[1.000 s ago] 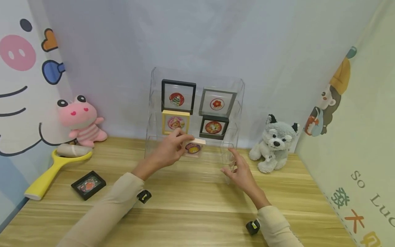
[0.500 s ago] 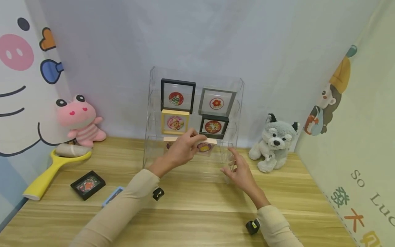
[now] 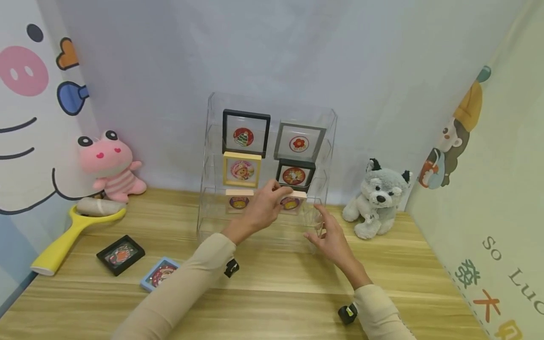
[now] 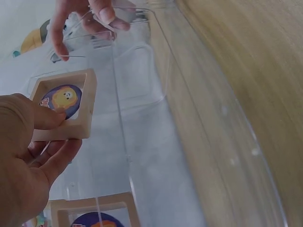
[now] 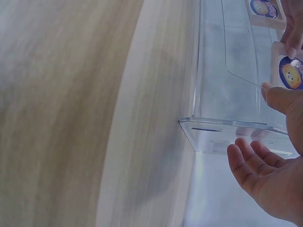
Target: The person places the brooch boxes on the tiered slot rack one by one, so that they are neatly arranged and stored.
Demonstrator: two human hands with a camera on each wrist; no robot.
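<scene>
My left hand (image 3: 264,208) pinches a small pale-pink picture frame (image 3: 291,203) with a yellow face on purple at the right of the clear acrylic rack's (image 3: 267,229) lowest tier. In the left wrist view, my thumb lies on the front of this frame (image 4: 87,111) and the fingers are behind. A matching frame (image 3: 239,202) stands left of it, partly behind the hand. Around the rack's right side wall (image 5: 218,127), my right hand (image 3: 331,236) spreads thumb and fingers, one on each side. A gap shows between thumb and wall; whether the fingers touch it, I cannot tell.
Higher tiers hold black (image 3: 268,134), grey (image 3: 278,141), yellow (image 3: 225,170) and black (image 3: 312,174) frames. Left on the table lie a black frame (image 3: 121,255), a blue frame (image 3: 146,283) and a yellow-handled roller (image 3: 59,252). Pink (image 3: 108,160) and grey dog (image 3: 378,198) plush toys flank the rack.
My left hand has slid right along the lowest tier with the pale-pink picture frame, uncovering the matching frame and the blue frame on the table. The right hand stays in place.
</scene>
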